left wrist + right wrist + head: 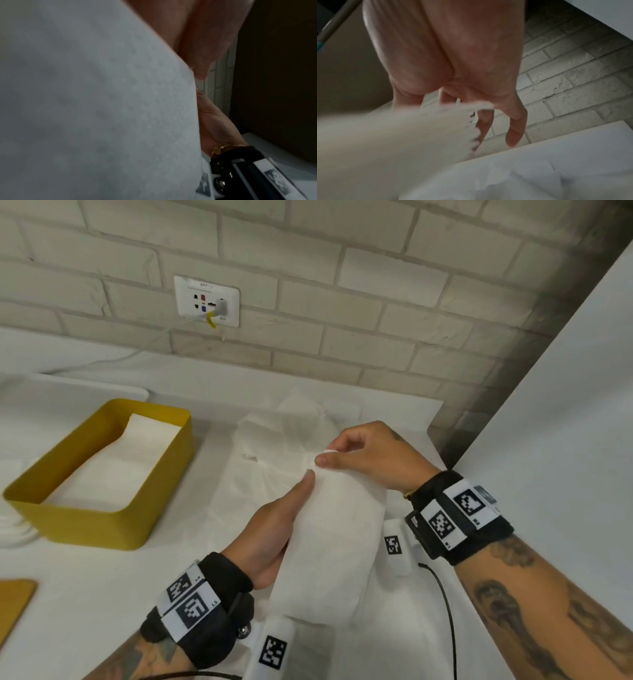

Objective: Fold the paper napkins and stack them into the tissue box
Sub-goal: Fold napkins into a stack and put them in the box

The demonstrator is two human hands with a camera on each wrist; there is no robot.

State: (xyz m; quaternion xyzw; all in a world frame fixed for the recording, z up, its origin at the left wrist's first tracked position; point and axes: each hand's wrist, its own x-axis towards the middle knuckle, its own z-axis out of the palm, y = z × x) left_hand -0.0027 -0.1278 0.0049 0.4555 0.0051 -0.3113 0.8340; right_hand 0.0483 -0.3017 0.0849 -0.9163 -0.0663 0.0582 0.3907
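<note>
A yellow tissue box stands open at the left on the white counter, with folded white napkins lying inside it. Both hands hold one folded white napkin in the air to the right of the box. My left hand grips its left edge, thumb on top and fingers hidden beneath. My right hand pinches its far corner between thumb and fingertips. In the left wrist view the napkin fills most of the picture. In the right wrist view the napkin hangs blurred under my right hand.
A loose pile of unfolded napkins lies on the counter under the hands. A brick wall with a socket and plug is behind. A white panel closes off the right. A yellow-brown flat piece lies at the near left.
</note>
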